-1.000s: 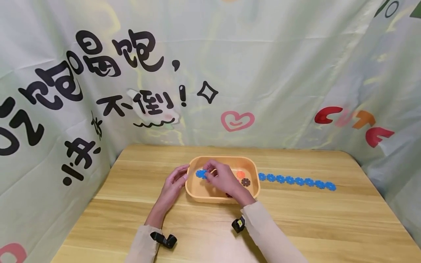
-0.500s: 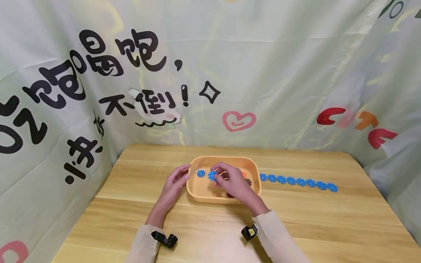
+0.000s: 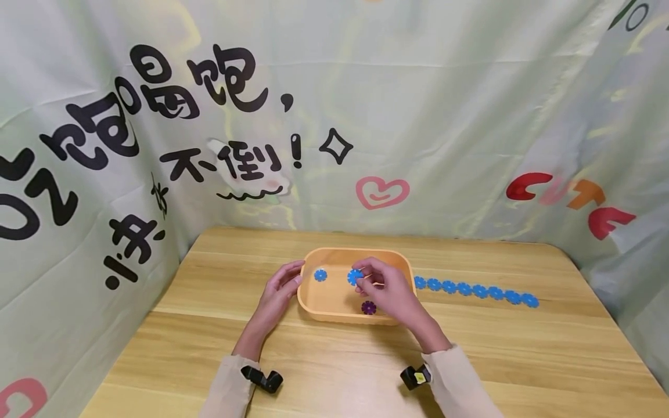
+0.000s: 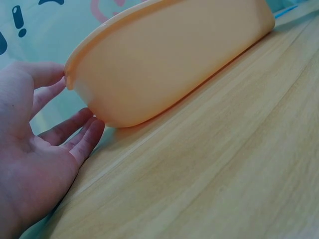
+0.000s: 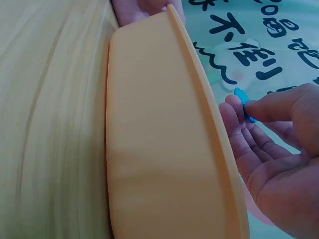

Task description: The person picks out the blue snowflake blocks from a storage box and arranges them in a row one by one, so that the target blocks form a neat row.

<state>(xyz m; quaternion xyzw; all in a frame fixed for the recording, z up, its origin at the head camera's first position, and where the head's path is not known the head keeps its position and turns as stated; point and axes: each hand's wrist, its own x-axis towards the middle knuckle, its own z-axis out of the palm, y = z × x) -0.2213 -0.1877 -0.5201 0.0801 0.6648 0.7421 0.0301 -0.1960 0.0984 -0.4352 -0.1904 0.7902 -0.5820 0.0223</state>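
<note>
My right hand [image 3: 392, 293] pinches a blue flower-shaped plastic disc [image 3: 354, 277] between thumb and fingers, above the orange bin [image 3: 334, 317]. From the right wrist view, the disc [image 5: 240, 96] is seen edge-on, higher than the bin's rim. My left hand [image 3: 278, 293] rests at the bin's left end; in the left wrist view its loosely stretched fingers touch the rim and the lower wall. Inside the bin, one more blue disc [image 3: 320, 275] lies at the left and a purple disc [image 3: 368, 307] near the front wall. The bin's right part is hidden behind my right hand.
A row of several joined blue discs [image 3: 464, 289] stretches over the wooden table [image 3: 334, 360] from the bin's right end. Behind the table hangs a printed curtain [image 3: 439, 128]. A small black camera sits on each wrist.
My right hand has moved to the right with the blue disc, away from the other blue disc it overlapped earlier. It now covers the orange and brown discs. My left hand stays put.
</note>
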